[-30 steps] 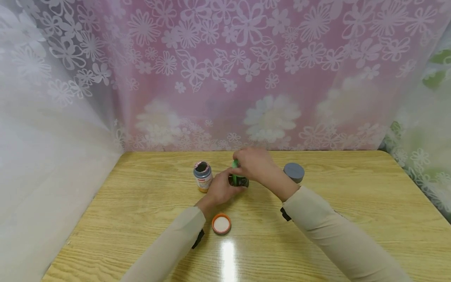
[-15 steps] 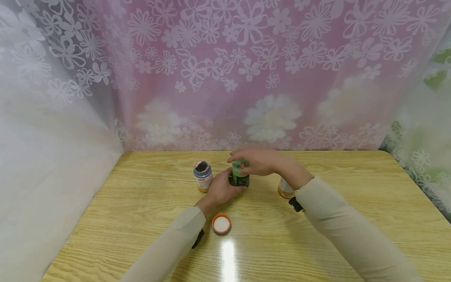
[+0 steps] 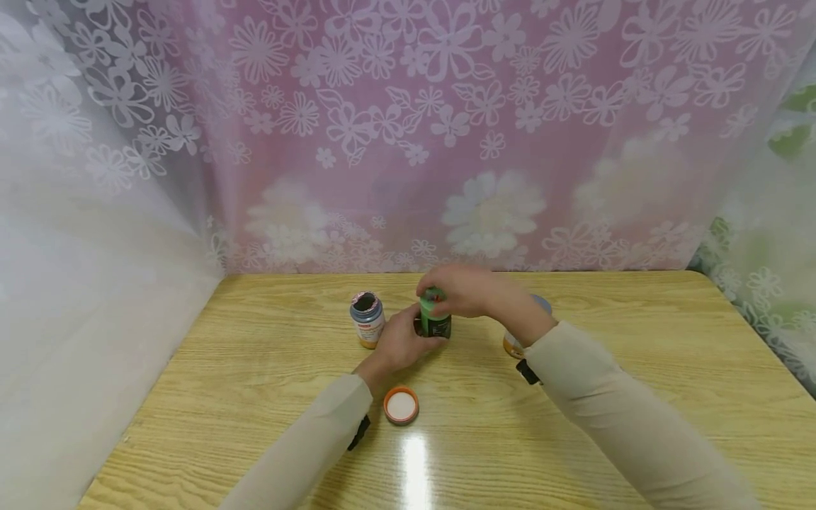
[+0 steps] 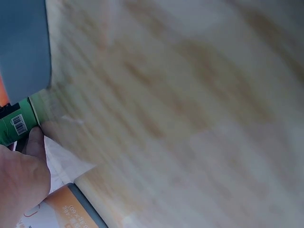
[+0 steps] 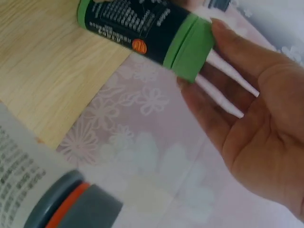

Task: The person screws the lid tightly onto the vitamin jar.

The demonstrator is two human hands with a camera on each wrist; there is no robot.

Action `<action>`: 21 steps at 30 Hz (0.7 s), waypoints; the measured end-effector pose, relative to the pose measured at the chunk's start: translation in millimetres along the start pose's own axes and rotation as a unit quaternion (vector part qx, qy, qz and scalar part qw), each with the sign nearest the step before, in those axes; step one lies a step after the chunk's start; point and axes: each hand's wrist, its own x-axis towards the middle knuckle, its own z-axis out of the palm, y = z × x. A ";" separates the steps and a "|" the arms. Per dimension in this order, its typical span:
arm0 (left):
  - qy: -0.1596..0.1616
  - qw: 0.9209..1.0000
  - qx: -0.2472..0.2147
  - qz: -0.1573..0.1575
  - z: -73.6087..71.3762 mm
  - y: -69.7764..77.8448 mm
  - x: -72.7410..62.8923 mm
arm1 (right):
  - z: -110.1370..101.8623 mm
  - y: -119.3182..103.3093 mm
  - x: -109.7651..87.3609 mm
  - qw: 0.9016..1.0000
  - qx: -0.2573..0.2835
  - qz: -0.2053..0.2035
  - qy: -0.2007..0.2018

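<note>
My left hand (image 3: 401,341) grips a black and green bottle (image 3: 437,326) low on its body, upright on the wooden table. In the left wrist view, my left fingers (image 4: 34,145) lie against its green end. My right hand (image 3: 464,290) is over the bottle's top, its fingertips pinching the green lid (image 5: 194,50) from opposite sides. A thin seam shows between lid and body in the right wrist view. Left of the bottle, close to my left hand, stands an uncapped white bottle (image 3: 368,327) with a blue-grey neck and torn seal.
A loose lid (image 3: 401,406) with an orange rim and white inside lies in front, right of my left wrist. Another white bottle (image 3: 513,346), partly behind my right forearm, wears a grey lid (image 5: 97,209). A floral curtain (image 3: 382,177) hangs behind the table (image 3: 255,397).
My right hand lifted and spread its fingers at the green lid, then closed in around it again. The left hand stays on the bottle throughout.
</note>
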 end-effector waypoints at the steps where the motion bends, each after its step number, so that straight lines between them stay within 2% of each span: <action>1: 0.000 1.000 0.000 -0.001 -0.1 0.0 0.1 | 1.4 -2.2 0.3 1.000 -0.016 0.008 0.011; 5: 0.002 1.000 0.008 -0.007 -0.4 0.0 -0.4 | 7.1 -9.0 0.9 0.996 -0.071 0.042 0.046; 8: 0.003 1.000 0.011 -0.008 -0.4 -0.4 -0.6 | 7.6 -9.2 0.4 0.994 -0.087 0.049 0.048; 13: 0.000 1.000 0.006 -0.001 -0.1 -2.6 -1.1 | -4.4 -4.7 -2.2 0.999 -0.046 -0.003 0.001; 16: -0.003 1.000 0.001 0.001 0.0 -3.2 -0.9 | -14.7 -5.0 -4.9 0.998 -0.026 -0.037 -0.034; 21: -0.004 1.000 0.001 0.008 0.9 -3.1 0.8 | -23.3 -8.0 -8.3 0.996 -0.025 -0.054 -0.073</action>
